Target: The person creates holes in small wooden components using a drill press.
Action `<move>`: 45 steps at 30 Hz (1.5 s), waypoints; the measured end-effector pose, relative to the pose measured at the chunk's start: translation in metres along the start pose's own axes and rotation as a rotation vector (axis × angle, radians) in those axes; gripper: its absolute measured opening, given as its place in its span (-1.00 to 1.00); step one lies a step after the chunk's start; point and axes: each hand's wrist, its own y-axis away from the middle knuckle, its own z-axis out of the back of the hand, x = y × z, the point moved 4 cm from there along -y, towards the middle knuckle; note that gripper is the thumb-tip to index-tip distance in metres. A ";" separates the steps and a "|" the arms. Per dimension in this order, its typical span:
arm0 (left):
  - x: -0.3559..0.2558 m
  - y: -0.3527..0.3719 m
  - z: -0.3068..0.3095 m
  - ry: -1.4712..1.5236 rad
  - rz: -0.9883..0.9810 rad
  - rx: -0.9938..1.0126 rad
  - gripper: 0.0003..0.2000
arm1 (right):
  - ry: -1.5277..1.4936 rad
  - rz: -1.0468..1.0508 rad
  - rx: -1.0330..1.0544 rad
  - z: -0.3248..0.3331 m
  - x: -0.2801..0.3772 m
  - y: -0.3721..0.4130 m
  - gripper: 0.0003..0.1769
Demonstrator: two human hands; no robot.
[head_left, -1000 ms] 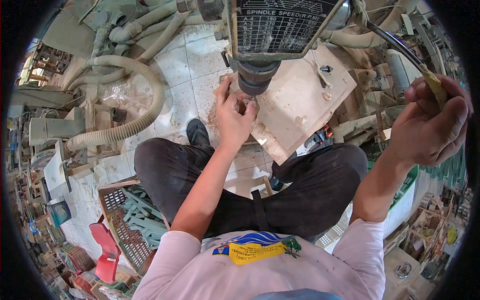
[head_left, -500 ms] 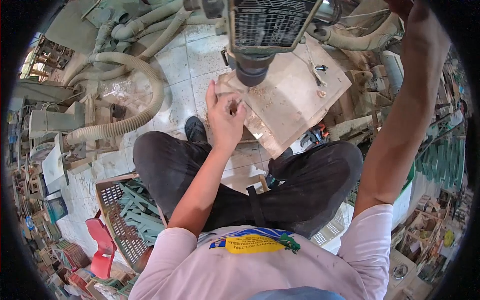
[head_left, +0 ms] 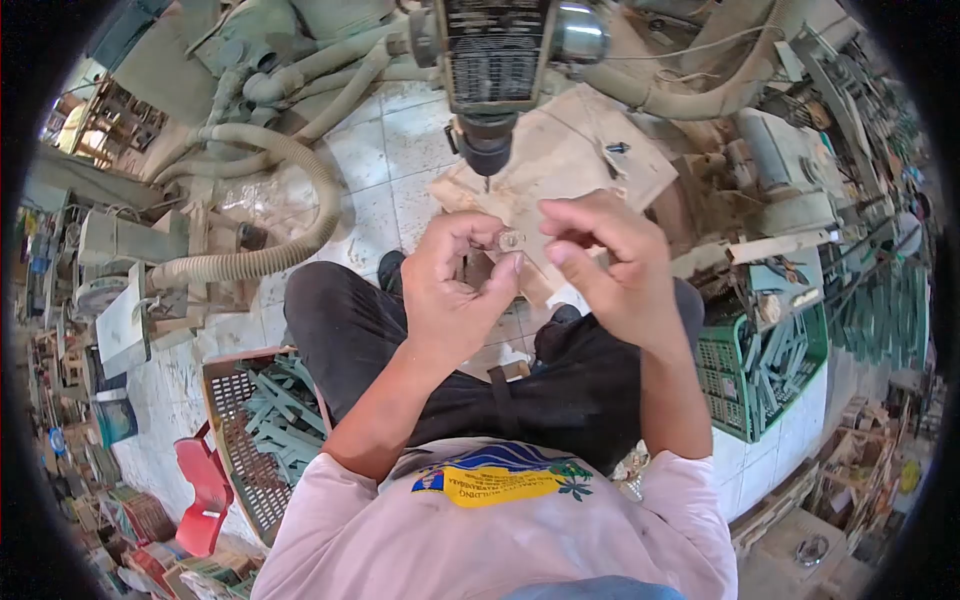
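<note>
My left hand (head_left: 448, 290) is in front of the drill press, thumb and index finger curled toward each other. At their tips is a small round, pale wooden-looking piece (head_left: 512, 240), which they pinch. My right hand (head_left: 622, 270) is just to the right of it, fingers bent and thumb apart, with nothing visible in it. Above and beyond both hands hangs the drill chuck (head_left: 487, 150) with a thin bit pointing down. Under it lies a wooden board (head_left: 590, 140) dusted with shavings.
A dark object (head_left: 617, 148) lies on the board. Crates of green strips stand on both sides: a brown crate (head_left: 226, 395) at left, a green crate (head_left: 722, 375) at right. A ribbed hose (head_left: 325, 185) curves over the tiled floor. A red chair (head_left: 203, 495) is lower left.
My right hand has come down from the upper right to beside the left hand. My left hand has shifted slightly toward me, and the small round piece now shows at its fingertips.
</note>
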 end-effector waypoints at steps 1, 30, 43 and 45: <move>0.000 0.002 -0.003 -0.025 0.021 0.059 -0.70 | -0.021 0.057 -0.002 -0.001 -0.001 0.004 -0.68; 0.050 0.104 -0.071 0.282 0.822 0.844 -0.72 | 0.285 0.124 -0.302 0.023 -0.042 0.172 -0.76; 0.069 0.123 -0.083 -0.325 0.390 0.717 -0.83 | 0.280 -0.037 -0.425 0.067 -0.055 0.191 -0.80; 0.079 0.126 -0.075 -0.497 0.421 0.893 -0.91 | 0.241 -0.254 -0.559 0.088 -0.072 0.204 -0.88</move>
